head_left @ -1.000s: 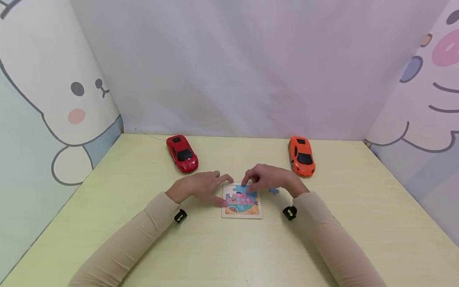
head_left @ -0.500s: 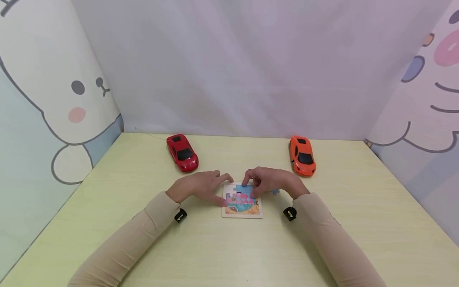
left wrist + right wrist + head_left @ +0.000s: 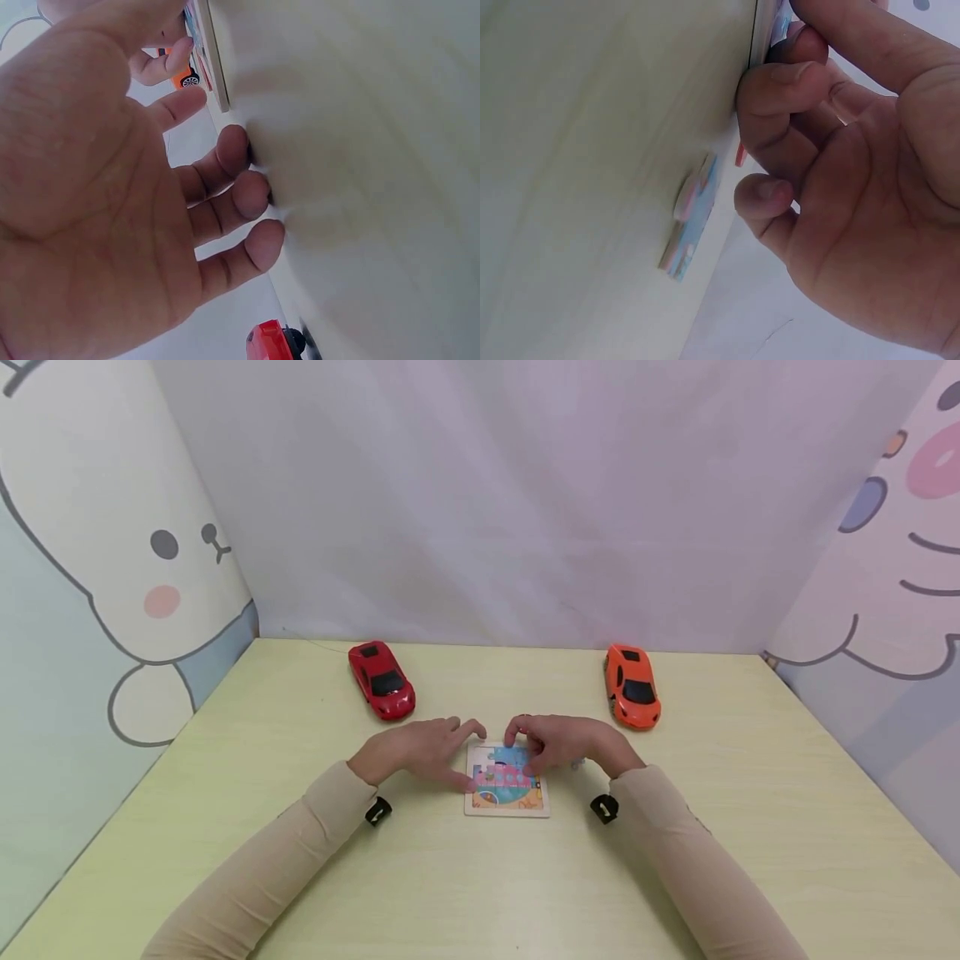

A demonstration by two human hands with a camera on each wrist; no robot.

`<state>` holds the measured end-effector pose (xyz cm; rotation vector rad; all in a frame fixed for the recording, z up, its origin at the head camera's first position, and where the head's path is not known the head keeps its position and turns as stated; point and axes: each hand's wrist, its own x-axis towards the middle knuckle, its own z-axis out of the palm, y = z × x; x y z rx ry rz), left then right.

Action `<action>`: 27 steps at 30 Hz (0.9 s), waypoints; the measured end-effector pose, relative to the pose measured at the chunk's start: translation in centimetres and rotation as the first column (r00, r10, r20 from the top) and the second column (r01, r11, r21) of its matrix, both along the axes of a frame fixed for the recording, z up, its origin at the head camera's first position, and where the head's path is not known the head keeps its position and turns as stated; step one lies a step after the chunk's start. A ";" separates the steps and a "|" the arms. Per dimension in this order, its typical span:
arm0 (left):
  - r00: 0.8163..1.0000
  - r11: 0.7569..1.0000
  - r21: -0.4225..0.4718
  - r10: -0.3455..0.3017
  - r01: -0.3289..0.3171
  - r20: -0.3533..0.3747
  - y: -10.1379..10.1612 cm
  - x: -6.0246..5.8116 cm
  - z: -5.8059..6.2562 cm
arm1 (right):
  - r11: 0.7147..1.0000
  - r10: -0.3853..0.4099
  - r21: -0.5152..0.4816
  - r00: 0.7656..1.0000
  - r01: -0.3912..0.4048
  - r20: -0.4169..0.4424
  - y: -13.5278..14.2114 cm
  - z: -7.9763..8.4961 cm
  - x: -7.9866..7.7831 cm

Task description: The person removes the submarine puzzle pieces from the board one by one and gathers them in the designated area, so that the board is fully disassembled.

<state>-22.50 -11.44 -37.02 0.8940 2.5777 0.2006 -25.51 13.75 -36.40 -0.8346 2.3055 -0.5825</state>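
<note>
A small square puzzle board [image 3: 507, 800] with a pink and blue picture lies on the pale green table [image 3: 480, 877]. My left hand [image 3: 422, 750] rests flat beside the board's left edge, fingers straight on the table [image 3: 360, 150] and thumb against the board [image 3: 210, 56]. My right hand [image 3: 561, 743] sits over the board's upper right, fingers curled. Its thumb and forefinger pinch a blue puzzle piece [image 3: 781, 24] at the board's edge [image 3: 762, 30]. A loose blue and pink piece [image 3: 694, 217] lies on the table just right of that hand, mostly hidden in the head view.
A red toy car [image 3: 380, 680] stands behind the left hand, and an orange toy car [image 3: 632, 697] behind the right hand. White curtain and cartoon panels wall in the table on three sides. The red car [image 3: 270, 341] shows past my left fingers.
My right hand has crept a little to the left over the board's top, and now covers more of the loose piece. The left hand has stayed put.
</note>
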 end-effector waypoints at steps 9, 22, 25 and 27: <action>0.999 1.000 -0.013 0.020 -0.019 0.025 0.0 0.1 0.0 | 1.000 -0.004 0.008 1.000 0.003 0.019 0.0 0.0 0.3; 1.000 1.000 0.001 0.014 -0.014 0.020 -0.1 0.0 0.2 | 1.000 0.015 0.014 1.000 -0.015 0.014 -0.1 0.3 0.2; 0.999 1.000 -0.002 0.020 -0.020 0.029 0.0 0.0 0.2 | 1.000 -0.002 0.020 1.000 0.001 0.024 -0.1 0.4 0.4; 0.999 1.000 -0.009 0.022 -0.021 0.028 0.0 0.0 0.2 | 1.000 -0.010 0.020 1.000 0.009 0.029 -0.1 0.4 0.4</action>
